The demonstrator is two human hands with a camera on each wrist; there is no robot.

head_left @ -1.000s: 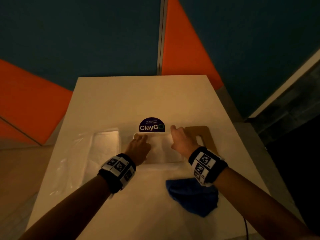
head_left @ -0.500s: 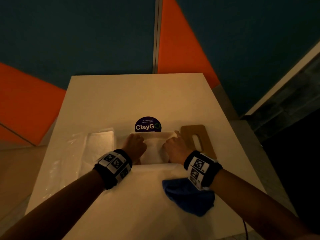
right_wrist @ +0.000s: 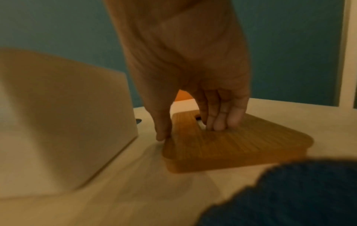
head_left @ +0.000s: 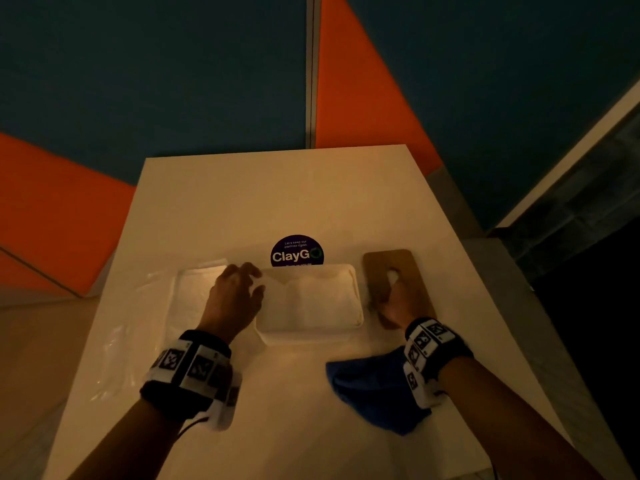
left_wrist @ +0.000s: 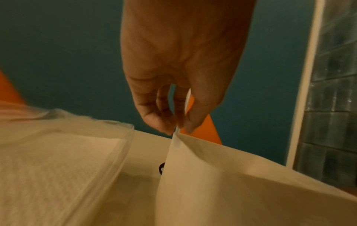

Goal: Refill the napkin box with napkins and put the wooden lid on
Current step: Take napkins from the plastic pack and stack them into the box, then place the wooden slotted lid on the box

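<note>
The white napkin box (head_left: 356, 296) stands mid-table with white napkins (head_left: 311, 296) inside. My left hand (head_left: 256, 278) is at the box's left corner. In the left wrist view my left hand (left_wrist: 176, 130) pinches a thin white napkin edge there, beside the box wall (left_wrist: 231, 183). The wooden lid (head_left: 415, 271) lies flat to the right of the box. My right hand (head_left: 391, 296) grips the lid. In the right wrist view the lid (right_wrist: 251, 145) has the fingers (right_wrist: 220, 122) in its slot and the thumb on its left edge, next to the box (right_wrist: 67, 122).
A clear plastic pack of napkins (head_left: 197, 296) lies left of the box, also seen as the pack (left_wrist: 58, 168). A blue cloth (head_left: 374, 389) lies at the front right, near my right wrist. A round ClayGo sticker (head_left: 297, 252) sits behind the box. The far half of the table (head_left: 277, 202) is bare.
Both hands were pressing the napkins down in the box. The right hand has moved right onto the lid, and the left has shifted to the box's left corner.
</note>
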